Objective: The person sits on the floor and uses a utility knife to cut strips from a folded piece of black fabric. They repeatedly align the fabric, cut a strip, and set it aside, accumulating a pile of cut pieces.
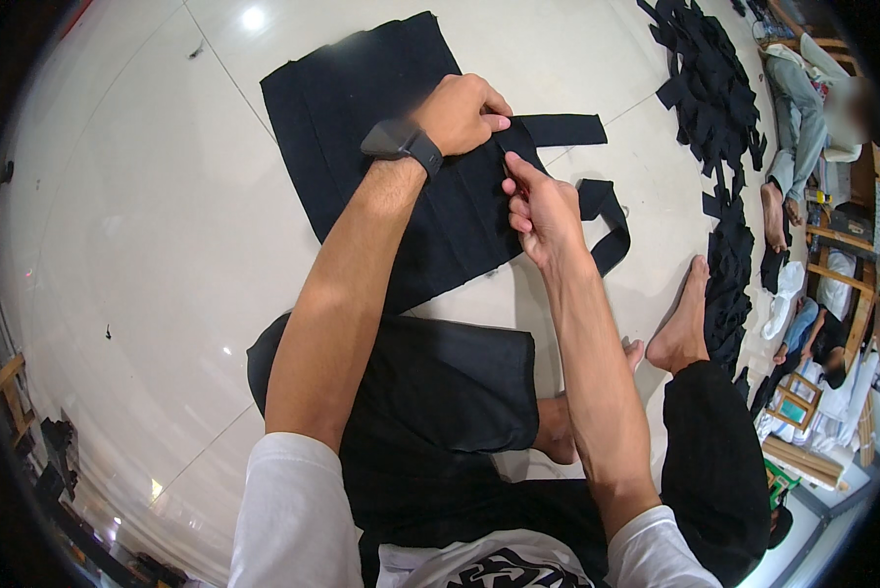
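A black cloth piece [342,118] with lengthwise seams lies flat on the floor, with a black strap [562,128] sticking out at its right and a looped strap [611,235] below that. My left hand [463,113], with a dark watch on the wrist, presses curled fingers and thumb onto the cloth where the upper strap meets it. My right hand [543,211] is closed just below, thumb near that junction, around something thin and dark that I cannot make out.
Long heaps of black strips [709,78] lie along the right. Beyond them, two other people [793,127] [810,343] are among wooden frames [832,235] and white bundles. My bare foot [680,318] is near the heap. Dark items [58,441] line the left edge of the tiled floor [146,245].
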Motion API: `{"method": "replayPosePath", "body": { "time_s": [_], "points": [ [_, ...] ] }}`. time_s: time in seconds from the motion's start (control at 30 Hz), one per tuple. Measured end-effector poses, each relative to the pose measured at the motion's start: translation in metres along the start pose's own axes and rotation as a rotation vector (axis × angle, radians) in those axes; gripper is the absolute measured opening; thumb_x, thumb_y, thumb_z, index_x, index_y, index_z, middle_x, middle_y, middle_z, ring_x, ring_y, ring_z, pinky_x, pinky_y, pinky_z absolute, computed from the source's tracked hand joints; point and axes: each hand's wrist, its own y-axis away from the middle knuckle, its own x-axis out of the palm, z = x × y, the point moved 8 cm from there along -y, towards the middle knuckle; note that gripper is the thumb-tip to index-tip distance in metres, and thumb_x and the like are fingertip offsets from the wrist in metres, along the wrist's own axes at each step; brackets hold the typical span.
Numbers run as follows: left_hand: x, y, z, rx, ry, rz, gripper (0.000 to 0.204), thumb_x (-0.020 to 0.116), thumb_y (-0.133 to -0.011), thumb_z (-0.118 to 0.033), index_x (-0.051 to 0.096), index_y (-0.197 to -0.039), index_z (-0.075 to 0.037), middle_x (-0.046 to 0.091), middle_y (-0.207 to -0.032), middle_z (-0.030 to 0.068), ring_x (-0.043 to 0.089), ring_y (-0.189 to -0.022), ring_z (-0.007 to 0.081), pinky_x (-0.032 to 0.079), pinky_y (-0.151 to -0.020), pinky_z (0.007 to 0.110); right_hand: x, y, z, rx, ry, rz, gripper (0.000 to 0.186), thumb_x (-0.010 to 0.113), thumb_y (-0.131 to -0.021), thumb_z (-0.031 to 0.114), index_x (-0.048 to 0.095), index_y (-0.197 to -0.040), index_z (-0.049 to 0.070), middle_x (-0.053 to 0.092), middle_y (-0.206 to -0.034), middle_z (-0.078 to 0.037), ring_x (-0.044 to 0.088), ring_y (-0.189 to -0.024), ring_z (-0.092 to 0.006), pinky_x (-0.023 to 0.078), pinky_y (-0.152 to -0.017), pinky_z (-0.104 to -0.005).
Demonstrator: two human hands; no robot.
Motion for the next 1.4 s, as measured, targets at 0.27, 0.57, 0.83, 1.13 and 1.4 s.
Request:
{"method": "replayPosePath", "body": {
  "time_s": [0.27, 0.57, 0.83, 1.13, 1.4],
  "points": [
    [-0.002, -0.002, 0.002, 0.032, -0.028, -0.034, 0.02, 0.073, -0.094, -0.015, 0.08, -0.112, -0.007, 0.076, -0.113, 0.0154, 0.073, -0.103, 0.03, 0.058, -0.091, 0.042, 0.005, 0.0, 0.003, -0.026, 0.037, -0.022, 0.02, 0.069, -0.1, 0.013, 0.064, -0.088, -0.001, 0.058, -0.077, -0.004, 0.04, -0.049, -0.005, 0.028, -0.04, -0.0243],
    [-0.003, -0.001, 0.003, 0.025, -0.037, -0.041, 0.022, 0.071, -0.095, -0.013, 0.079, -0.115, -0.008, 0.076, -0.115, 0.0145, 0.073, -0.102, 0.029, 0.058, -0.091, 0.041, 0.004, -0.001, 0.001, -0.011, 0.021, -0.006, 0.02, 0.069, -0.101, 0.013, 0.064, -0.087, -0.001, 0.058, -0.078, -0.004, 0.038, -0.048, -0.005, 0.028, -0.04, -0.0241],
    [0.006, 0.0, 0.003, 0.093, 0.037, 0.066, 0.023, 0.074, -0.093, -0.011, 0.08, -0.115, -0.009, 0.075, -0.116, 0.0148, 0.073, -0.1, 0.0284, 0.058, -0.09, 0.041, 0.002, -0.003, -0.004, 0.006, -0.025, 0.009, 0.019, 0.068, -0.102, 0.013, 0.064, -0.089, 0.0, 0.058, -0.078, -0.004, 0.038, -0.048, -0.0056, 0.028, -0.039, -0.0244],
    [0.004, 0.001, 0.001, 0.001, 0.02, 0.05, 0.022, 0.075, -0.092, -0.011, 0.08, -0.113, -0.007, 0.076, -0.112, 0.0153, 0.074, -0.099, 0.029, 0.059, -0.089, 0.042, 0.0, 0.002, -0.006, 0.051, -0.067, 0.008, 0.017, 0.067, -0.102, 0.015, 0.064, -0.094, 0.0, 0.058, -0.078, -0.004, 0.037, -0.046, -0.0052, 0.028, -0.039, -0.024],
    [0.003, 0.0, -0.001, 0.013, 0.013, 0.044, 0.021, 0.074, -0.094, -0.012, 0.08, -0.113, -0.007, 0.077, -0.111, 0.0158, 0.074, -0.099, 0.0295, 0.058, -0.09, 0.042, 0.0, 0.0, -0.005, 0.028, -0.058, -0.012, 0.018, 0.068, -0.102, 0.015, 0.066, -0.092, 0.0, 0.058, -0.078, -0.004, 0.037, -0.047, -0.0055, 0.027, -0.039, -0.0239]
  ]
}}
